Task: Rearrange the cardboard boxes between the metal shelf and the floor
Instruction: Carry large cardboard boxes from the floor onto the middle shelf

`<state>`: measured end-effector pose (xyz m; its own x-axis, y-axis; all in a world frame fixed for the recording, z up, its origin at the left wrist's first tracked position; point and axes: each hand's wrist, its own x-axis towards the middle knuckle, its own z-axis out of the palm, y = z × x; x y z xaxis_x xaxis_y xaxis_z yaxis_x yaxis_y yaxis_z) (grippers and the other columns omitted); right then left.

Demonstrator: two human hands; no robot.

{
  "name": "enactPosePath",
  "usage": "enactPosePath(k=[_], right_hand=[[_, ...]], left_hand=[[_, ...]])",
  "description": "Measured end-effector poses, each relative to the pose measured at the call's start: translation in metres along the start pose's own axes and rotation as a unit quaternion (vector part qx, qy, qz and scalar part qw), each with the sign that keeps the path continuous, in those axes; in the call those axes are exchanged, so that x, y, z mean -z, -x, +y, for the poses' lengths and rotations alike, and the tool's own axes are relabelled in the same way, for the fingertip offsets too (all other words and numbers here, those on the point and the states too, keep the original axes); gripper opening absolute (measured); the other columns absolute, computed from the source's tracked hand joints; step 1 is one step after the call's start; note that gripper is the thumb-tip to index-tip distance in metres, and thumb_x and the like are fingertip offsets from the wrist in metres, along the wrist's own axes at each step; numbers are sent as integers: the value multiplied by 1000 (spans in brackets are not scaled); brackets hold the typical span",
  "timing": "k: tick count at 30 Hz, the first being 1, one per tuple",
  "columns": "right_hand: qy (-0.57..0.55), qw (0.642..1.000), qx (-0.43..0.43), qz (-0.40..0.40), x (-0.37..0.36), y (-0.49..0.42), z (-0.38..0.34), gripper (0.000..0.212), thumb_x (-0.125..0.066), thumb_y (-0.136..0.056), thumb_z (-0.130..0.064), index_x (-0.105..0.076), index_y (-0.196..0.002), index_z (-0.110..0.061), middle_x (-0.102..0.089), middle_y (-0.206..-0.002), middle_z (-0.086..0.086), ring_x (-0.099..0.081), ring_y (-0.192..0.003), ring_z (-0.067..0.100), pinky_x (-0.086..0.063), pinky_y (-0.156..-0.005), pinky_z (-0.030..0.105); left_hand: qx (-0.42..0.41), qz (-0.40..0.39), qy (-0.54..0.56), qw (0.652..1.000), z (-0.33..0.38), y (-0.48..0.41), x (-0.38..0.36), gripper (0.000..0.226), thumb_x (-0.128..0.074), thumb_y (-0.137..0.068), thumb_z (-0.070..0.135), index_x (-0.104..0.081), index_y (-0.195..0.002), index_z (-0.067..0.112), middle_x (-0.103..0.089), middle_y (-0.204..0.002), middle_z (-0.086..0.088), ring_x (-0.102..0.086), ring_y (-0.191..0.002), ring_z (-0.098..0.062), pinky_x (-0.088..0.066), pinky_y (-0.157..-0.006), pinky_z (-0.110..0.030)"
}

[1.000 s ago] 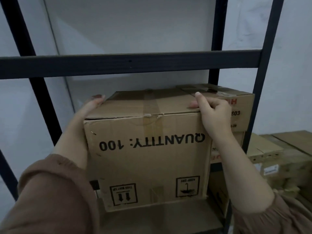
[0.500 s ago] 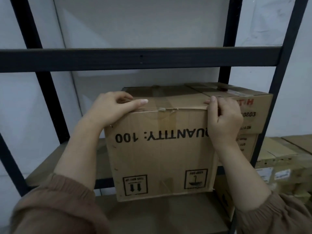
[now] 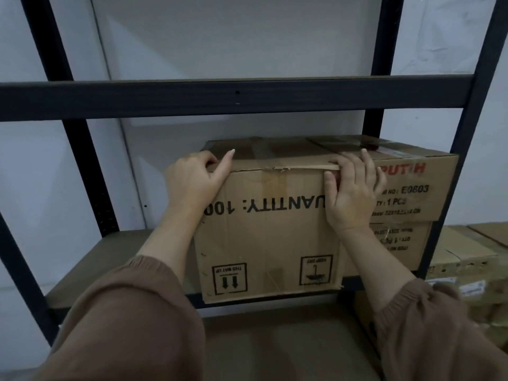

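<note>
A brown cardboard box (image 3: 269, 237) printed upside down with "QUANTITY: 100" stands on the middle board of the black metal shelf (image 3: 110, 259), its front bottom edge at the board's front rim. My left hand (image 3: 192, 182) rests on the box's top left front corner, index finger straight over the top edge. Flat against the upper right of the front face lies my right hand (image 3: 351, 193), with its fingertips reaching over the top edge.
Two stacked boxes, upper (image 3: 412, 188) and lower (image 3: 398, 243), sit right beside it on the same board. A shelf beam (image 3: 236, 97) crosses just above. More boxes (image 3: 467, 251) lie outside the frame at right. Another board (image 3: 275, 347) lies below.
The box has gone further back onto the board and now sits beside the stacked boxes. My left hand came from the box's side to its top front corner; my right hand flattened on the front.
</note>
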<state>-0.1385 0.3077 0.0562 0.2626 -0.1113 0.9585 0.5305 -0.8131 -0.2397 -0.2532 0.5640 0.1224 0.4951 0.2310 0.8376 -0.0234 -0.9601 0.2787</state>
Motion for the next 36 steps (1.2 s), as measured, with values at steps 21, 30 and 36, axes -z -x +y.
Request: enactPosePath(k=[21,30,36], right_hand=[[-117,982,-130,-74,73,15,-3,60,-35,-104,-45,-23,-156,-17,-21,-163,1,-9,-152,16,-9,-123,47],[-97,978,-150,-109,148,36,72,58,-37,-103,-46,-29,-154,-19,-26,-162,1,-14,-151,16,-14,-122,47],[-22,972,-161,-168,216,58,178,58,-36,-104,-48,-30,-154,-20,-26,-162,-1,-14,-151,14,-13,-122,46]], left_hand=[[-63,115,69,989,84,67,-33,36,-51,-98,36,-65,-116,9,-69,-113,-7,-59,-115,-26,-34,-110,-50],[-46,-3,155,987,205,145,-81,39,-49,-97,34,-62,-125,10,-65,-125,-8,-52,-128,-27,-33,-113,-50],[-31,-85,192,977,316,185,-124,47,-44,-98,39,-58,-132,9,-61,-133,-10,-47,-133,-27,-29,-116,-46]])
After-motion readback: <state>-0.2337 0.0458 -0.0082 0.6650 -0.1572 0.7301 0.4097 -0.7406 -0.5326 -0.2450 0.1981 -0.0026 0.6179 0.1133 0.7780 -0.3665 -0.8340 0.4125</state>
